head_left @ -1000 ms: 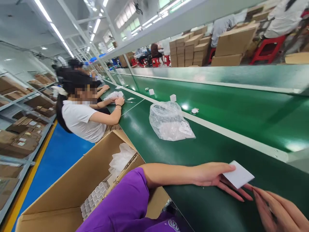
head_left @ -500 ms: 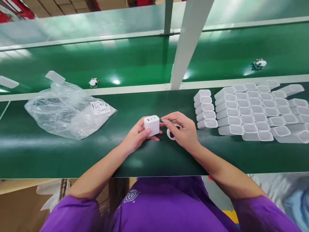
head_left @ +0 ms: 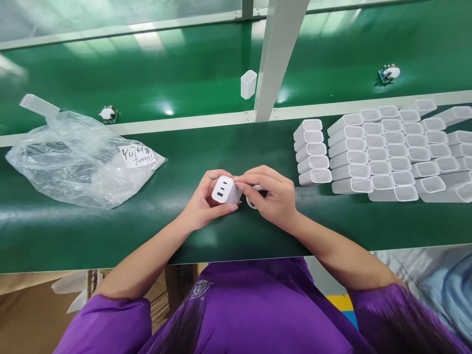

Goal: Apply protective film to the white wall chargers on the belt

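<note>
A white charger plug (head_left: pixel 229 191) with several USB ports on its end face is gripped in my left hand (head_left: pixel 204 204), fingers behind it and thumb along its lower edge. The port face is turned left and up toward me. My right hand (head_left: pixel 275 194) is closed, with thumb and index fingertips pinched against the charger's upper right edge. A white ring-shaped roll (head_left: pixel 252 202) with a dark centre sits in the curl of that hand, partly covered by the fingers. Whether anything thin is between the pinched fingertips cannot be made out.
On the right stand rows of translucent white sleeves (head_left: pixel 379 155). A clear plastic bag (head_left: pixel 73 157) with a handwritten label lies on the left. Behind the bench rail, a single sleeve (head_left: pixel 248 84) stands beside a metal post (head_left: pixel 275 59); small circuit boards (head_left: pixel 108 114) lie there too.
My left hand has turned the charger so its port face points left and toward me. My right fingertips have moved left onto the charger's edge. The view has tilted down.
</note>
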Demonstrator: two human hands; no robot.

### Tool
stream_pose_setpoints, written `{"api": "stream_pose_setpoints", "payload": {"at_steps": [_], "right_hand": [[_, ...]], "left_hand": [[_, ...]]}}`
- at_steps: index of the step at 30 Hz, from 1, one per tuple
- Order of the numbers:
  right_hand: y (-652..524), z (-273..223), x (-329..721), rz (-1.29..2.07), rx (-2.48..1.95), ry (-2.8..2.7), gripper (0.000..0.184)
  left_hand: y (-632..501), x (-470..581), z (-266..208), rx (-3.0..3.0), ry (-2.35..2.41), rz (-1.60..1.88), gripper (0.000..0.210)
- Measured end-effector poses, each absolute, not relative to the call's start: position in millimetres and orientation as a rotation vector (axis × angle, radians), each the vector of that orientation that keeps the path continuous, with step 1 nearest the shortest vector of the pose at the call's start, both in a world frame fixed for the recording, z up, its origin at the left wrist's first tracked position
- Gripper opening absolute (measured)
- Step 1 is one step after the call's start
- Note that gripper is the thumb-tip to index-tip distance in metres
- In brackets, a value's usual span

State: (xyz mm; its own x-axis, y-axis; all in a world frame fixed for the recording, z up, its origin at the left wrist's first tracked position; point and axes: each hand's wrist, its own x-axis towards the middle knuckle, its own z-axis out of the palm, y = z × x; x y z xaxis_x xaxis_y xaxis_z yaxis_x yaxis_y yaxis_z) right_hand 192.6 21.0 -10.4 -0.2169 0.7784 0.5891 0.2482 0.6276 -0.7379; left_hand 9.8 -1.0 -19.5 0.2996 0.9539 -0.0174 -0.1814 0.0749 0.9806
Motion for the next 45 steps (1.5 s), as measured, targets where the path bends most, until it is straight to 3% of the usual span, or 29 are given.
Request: {"api": "stream_pose_setpoints", "payload": {"at_steps": [14,23,34,38,45], "right_hand": [[16.6,-15.9,188.9,0.566,-0.784,-1.767,0.016],[14.8,-21.5,190.8,0.217,-0.701,-2.006,0.024],[26.5,-5.3,199.1,1.321,-0.798,-1.752,0.028],[27.9,-4.5,201.3,1.352,-0.821,-1.757,0.029],[25.8,-9.9,196.8,1.048,-0.86,-1.803,0.019]], "left_hand": [[-1.9,11.6,-24.4,1.368,0.92,1.187,0.052],[-8.4,5.8,-28.9,1.448,1.074,1.16,0.051],[-1.2,6.6,-28.5,1.383,0.967,1.138,0.049],[-1.2,4.5,-32.1,1.396,0.934,1.113,0.047],[-1.3,4.4,-37.4,1.543,0.979,1.108,0.048]]}}
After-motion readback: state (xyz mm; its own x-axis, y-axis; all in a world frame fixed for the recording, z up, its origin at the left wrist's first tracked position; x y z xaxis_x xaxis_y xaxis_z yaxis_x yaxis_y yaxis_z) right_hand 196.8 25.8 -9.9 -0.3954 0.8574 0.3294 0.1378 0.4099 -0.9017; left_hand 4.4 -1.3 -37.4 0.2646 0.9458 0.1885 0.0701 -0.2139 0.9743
